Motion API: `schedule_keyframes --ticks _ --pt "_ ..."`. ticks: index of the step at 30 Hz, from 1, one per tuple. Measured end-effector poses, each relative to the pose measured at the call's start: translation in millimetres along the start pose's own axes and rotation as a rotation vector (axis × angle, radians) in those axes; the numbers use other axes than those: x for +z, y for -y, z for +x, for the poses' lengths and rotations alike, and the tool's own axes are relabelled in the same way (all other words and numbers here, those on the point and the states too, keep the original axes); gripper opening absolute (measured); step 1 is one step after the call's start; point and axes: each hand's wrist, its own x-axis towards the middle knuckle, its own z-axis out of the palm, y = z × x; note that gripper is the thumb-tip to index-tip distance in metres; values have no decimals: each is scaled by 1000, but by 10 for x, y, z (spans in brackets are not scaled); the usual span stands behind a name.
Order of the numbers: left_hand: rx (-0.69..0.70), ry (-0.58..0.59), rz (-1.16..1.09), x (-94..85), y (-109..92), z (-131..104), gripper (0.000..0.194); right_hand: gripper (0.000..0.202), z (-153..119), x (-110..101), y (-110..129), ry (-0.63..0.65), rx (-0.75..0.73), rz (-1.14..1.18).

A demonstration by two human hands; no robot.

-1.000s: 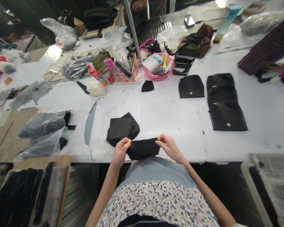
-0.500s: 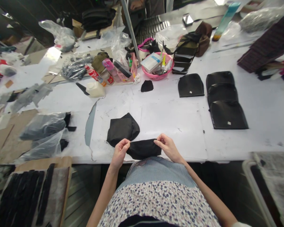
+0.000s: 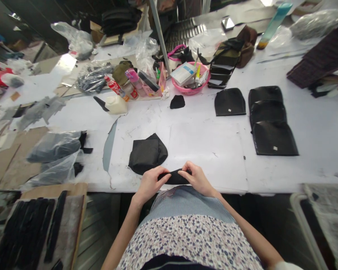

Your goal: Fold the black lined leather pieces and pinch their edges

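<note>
A small black fabric piece (image 3: 175, 177) is pinched between my two hands at the table's front edge. My left hand (image 3: 152, 182) grips its left part, thumb and fingertips pressed together. On its right part, my right hand (image 3: 195, 177) closes in a similar pinch. Folded black cloth (image 3: 145, 154) lies flat just behind my left hand. Farther back are a small black scrap (image 3: 177, 101), a single black panel with a white tag (image 3: 230, 102), and overlapping black panels (image 3: 273, 137) at the right.
Behind stand a pink basket (image 3: 191, 90), a white container with a black brush (image 3: 116, 105), and bottles (image 3: 115, 87). Plastic-wrapped bundles (image 3: 56, 146) lie left. A board with black strips (image 3: 83, 210) is at lower left, and a metal pole (image 3: 159, 33) rises behind.
My hands have come closer together on the black fabric piece, the left one moving right. Less of the piece shows between them, and it looks narrower. The view has shifted slightly.
</note>
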Motion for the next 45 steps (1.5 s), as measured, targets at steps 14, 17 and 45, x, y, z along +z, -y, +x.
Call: schedule_keyframes --ticks 14,17,45 --pt "-209 -91 -595 432 -126 80 28 9 -29 -173 -32 103 -136 -7" --pt "-262 -132 -697 478 -122 104 32 7 -29 -116 -41 71 -200 -51" --pt "-286 -154 -584 552 -213 126 22 23 51 -94 10 78 -25 7"
